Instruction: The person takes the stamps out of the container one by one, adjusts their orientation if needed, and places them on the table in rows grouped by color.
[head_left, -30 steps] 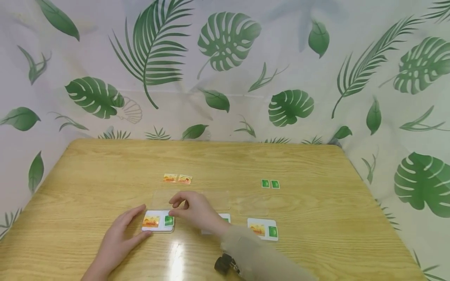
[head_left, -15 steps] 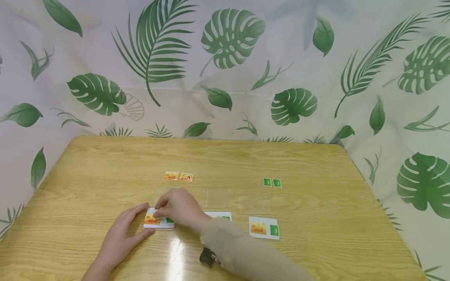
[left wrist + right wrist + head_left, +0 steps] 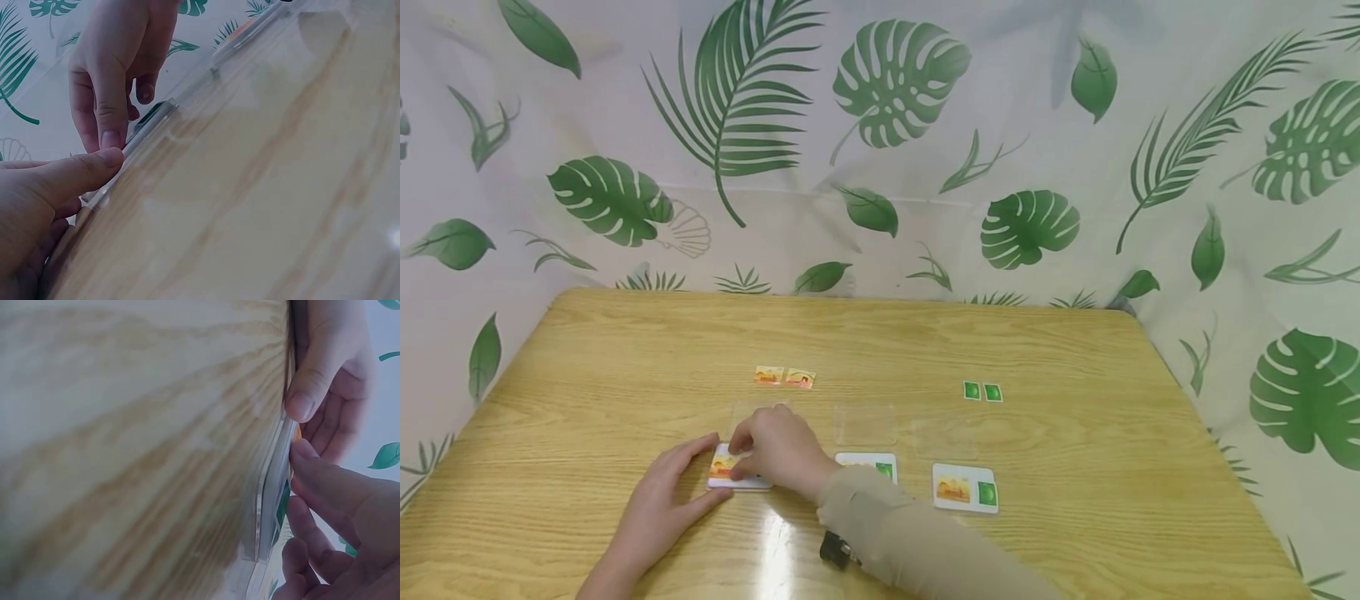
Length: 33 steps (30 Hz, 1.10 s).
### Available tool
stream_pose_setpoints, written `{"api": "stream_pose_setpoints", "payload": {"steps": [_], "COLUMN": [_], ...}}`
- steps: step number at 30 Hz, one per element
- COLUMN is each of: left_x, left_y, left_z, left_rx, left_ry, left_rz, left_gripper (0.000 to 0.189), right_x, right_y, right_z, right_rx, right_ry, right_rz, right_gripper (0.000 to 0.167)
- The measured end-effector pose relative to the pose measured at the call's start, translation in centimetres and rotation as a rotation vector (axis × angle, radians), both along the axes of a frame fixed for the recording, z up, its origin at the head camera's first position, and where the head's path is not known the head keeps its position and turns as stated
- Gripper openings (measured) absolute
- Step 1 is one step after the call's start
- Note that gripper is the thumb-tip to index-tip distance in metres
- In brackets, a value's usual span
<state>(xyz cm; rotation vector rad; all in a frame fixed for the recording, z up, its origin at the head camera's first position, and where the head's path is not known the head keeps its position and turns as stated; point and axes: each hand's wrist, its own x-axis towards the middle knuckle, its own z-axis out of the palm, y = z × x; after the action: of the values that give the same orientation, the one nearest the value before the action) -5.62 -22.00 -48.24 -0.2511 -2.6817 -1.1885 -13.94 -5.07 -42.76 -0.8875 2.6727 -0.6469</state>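
A flat white case [image 3: 749,484] with rounded corners lies on the table at the left of a row. Its face bears an orange picture sticker [image 3: 723,469] and a green sticker [image 3: 282,506]. My left hand [image 3: 658,500] holds the case's left end, thumb at the near edge and a finger at the far edge. Over the face, my right hand [image 3: 786,447] presses the orange sticker with thumb and fingertips, covering most of the green one. Seen from the right wrist, that thumb sits on the sticker beside my left thumb.
Two more white cases [image 3: 953,502] with similar stickers lie to the right, the nearer partly behind the right forearm. Clear plastic rectangles [image 3: 865,425] lie behind them. Further back are two loose orange stickers [image 3: 769,375] and two green ones [image 3: 972,391]. A leaf-print cloth [image 3: 910,242] hangs behind the table.
My right hand has moved left across the case, from the green sticker onto the orange one. The left hand keeps its hold on the case's end.
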Motion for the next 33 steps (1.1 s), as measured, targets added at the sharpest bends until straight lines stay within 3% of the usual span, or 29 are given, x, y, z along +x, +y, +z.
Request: {"api": "stream_pose_setpoints", "payload": {"steps": [16,26,33], "left_x": [-0.09,-0.15,-0.15], "left_y": [0.06,0.08,0.04], "left_z": [0.01,-0.02,-0.15], "left_rx": [-0.003,-0.009,-0.015], "left_ry": [0.009,0.029,0.026], "left_rz": [0.003,0.003,0.015], "left_gripper": [0.064,0.064,0.064], "right_x": [-0.07,0.03,0.13], "right_y": [0.07,0.29,0.59], "right_z": [-0.05,-0.03,0.39], "right_rx": [-0.014,-0.028,-0.092], "right_ry": [0.004,0.05,0.052], "right_rz": [0.024,0.057,0.048], "right_gripper": [0.015,0.01,0.013]}}
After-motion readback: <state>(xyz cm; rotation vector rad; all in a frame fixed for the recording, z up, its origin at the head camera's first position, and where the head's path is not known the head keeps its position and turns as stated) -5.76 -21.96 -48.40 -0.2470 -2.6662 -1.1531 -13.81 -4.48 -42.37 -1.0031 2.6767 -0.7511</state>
